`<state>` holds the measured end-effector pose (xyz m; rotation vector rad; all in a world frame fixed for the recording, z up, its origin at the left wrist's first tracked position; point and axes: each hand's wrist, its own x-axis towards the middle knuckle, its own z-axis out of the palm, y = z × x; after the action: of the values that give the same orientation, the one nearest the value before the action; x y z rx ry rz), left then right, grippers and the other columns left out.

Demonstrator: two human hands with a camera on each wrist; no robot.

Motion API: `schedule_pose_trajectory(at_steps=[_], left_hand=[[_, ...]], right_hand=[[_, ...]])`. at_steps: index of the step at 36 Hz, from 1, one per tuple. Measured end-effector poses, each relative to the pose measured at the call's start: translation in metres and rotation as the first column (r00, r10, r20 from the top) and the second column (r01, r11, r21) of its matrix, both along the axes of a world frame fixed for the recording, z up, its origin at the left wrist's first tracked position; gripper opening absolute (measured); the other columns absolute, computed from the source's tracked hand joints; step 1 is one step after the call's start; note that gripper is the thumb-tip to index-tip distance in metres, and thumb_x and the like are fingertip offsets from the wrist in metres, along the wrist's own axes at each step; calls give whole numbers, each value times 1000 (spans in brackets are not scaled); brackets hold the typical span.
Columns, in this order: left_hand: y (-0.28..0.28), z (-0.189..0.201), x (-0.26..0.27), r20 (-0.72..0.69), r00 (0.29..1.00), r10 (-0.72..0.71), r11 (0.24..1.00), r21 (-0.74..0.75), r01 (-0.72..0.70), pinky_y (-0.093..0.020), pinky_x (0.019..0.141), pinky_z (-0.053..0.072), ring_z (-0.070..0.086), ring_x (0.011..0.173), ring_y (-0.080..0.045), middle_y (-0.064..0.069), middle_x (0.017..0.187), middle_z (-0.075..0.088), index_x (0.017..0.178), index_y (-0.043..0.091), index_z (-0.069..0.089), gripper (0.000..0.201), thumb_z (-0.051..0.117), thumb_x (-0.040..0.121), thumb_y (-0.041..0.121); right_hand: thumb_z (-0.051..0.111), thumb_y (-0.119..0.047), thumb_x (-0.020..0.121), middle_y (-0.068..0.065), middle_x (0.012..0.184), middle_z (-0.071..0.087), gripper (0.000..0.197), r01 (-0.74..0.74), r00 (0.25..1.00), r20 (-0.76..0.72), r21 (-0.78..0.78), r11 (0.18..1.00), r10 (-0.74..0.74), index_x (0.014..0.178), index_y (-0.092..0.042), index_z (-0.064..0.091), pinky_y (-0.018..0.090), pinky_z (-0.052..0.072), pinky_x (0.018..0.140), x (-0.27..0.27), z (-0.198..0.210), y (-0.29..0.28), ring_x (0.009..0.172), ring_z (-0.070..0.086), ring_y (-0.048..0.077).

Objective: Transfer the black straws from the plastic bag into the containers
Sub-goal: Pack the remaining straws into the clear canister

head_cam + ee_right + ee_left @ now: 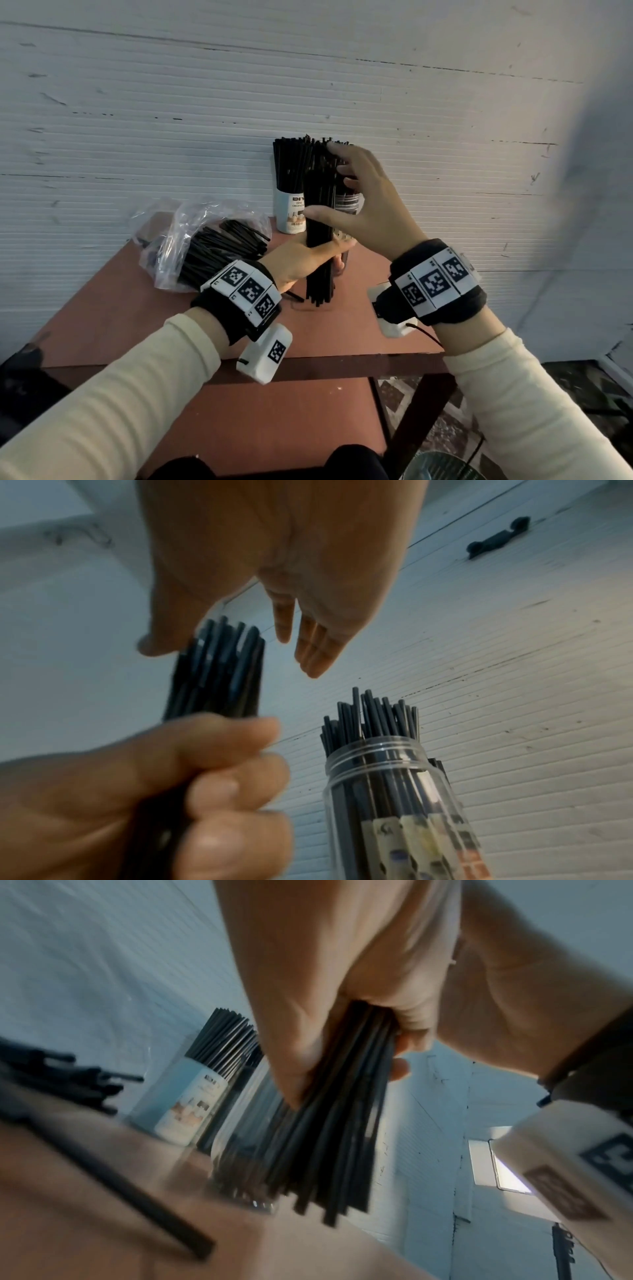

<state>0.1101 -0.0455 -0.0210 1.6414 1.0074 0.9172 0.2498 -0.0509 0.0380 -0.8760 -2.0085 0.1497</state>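
My left hand (305, 260) grips an upright bundle of black straws (320, 274) round its middle, its lower ends close above the table. My right hand (366, 212) is spread over the bundle's upper part, fingers straight, thumb lying against it. In the right wrist view the right hand (274, 561) hovers at the bundle (215, 669) top while the left hand (171, 791) clenches it. A clear container (387, 777) with straws stands just right of it. A white-labelled container (290, 212) full of straws stands behind. The plastic bag (171, 246) of straws lies at left.
A single loose straw (120, 1185) lies on the reddish-brown table (144, 308) near my left wrist. A white ribbed wall (171, 120) rises right behind the containers. The table's front edge (342, 359) is close to me, with a lower shelf beneath.
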Motion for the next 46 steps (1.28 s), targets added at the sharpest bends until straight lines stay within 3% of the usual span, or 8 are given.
schedule_pose_trajectory(at_steps=[5, 9, 17, 21, 28, 32, 41, 46], left_hand=[[-15, 24, -12, -164, 959, -230, 968, 67, 243, -29, 87, 56, 70, 86, -17, 2, 74, 66, 75, 15, 62, 22, 60, 96, 18], [-21, 32, -17, -363, 865, -347, 904, 116, 411, -38, 88, 55, 71, 90, -18, -5, 85, 72, 83, 15, 67, 20, 65, 92, 32], [-8, 29, -1, -40, 977, -208, 965, 152, 212, -39, 85, 54, 63, 83, -17, -8, 86, 65, 98, 13, 65, 18, 75, 86, 19], [5, 30, 11, 141, 973, 182, 919, 328, -220, -5, 80, 44, 53, 106, 1, 3, 121, 49, 127, 35, 31, 84, 89, 66, 35], [61, 24, 10, 57, 956, 288, 926, 236, -293, -42, 118, 26, 25, 142, -13, 9, 150, 13, 149, 41, -11, 147, 89, 42, 59], [80, 28, 4, -50, 991, 125, 981, 155, -115, -29, 105, 35, 44, 126, -5, 21, 133, 39, 153, 25, -6, 127, 88, 69, 20], [92, 21, -7, -110, 988, 112, 983, 158, -94, -4, 72, 45, 56, 92, 20, 22, 113, 59, 146, 24, 33, 89, 85, 73, 20], [95, 18, -9, -106, 988, 111, 983, 161, -93, -9, 87, 47, 55, 102, 16, 19, 121, 60, 145, 26, 34, 91, 86, 72, 22]], right_hand=[[72, -71, 57, -9, 128, 42, 91, 13, 992, 125, -208, 978, 13, 134, -32, 44, 15, 32, 93, 11, 7, -14, 118, 38, 7], [82, -43, 66, 4, 115, 60, 62, -159, 961, 130, -461, 873, 243, 116, -11, 63, 26, 50, 89, 6, 5, -23, 106, 57, 11], [69, -3, 84, 6, 70, 66, 11, -207, 978, -56, -284, 936, 199, 78, 4, 63, 26, 53, 63, 5, 18, -6, 68, 64, 14], [66, 0, 85, -15, 56, 56, 14, -231, 960, -214, -236, 944, 181, 74, -5, 60, 11, 40, 54, 16, 47, 15, 56, 53, -1], [69, -17, 76, 3, 70, 59, 9, -182, 883, -465, -229, 956, 57, 72, -15, 61, 31, 39, 57, 30, 86, 65, 65, 54, 21], [69, -17, 77, 2, 71, 61, 8, -149, 886, -464, -264, 953, 10, 74, -15, 62, 34, 40, 61, 36, 91, 87, 70, 56, 22], [72, -23, 70, 12, 76, 60, 24, -41, 926, -365, -346, 938, -94, 82, -5, 63, 40, 46, 67, 34, 95, 121, 72, 59, 26], [70, -17, 77, 14, 73, 53, 13, 9, 987, -145, -395, 919, -72, 82, -7, 62, 33, 39, 59, 19, 86, 123, 68, 51, 24]])
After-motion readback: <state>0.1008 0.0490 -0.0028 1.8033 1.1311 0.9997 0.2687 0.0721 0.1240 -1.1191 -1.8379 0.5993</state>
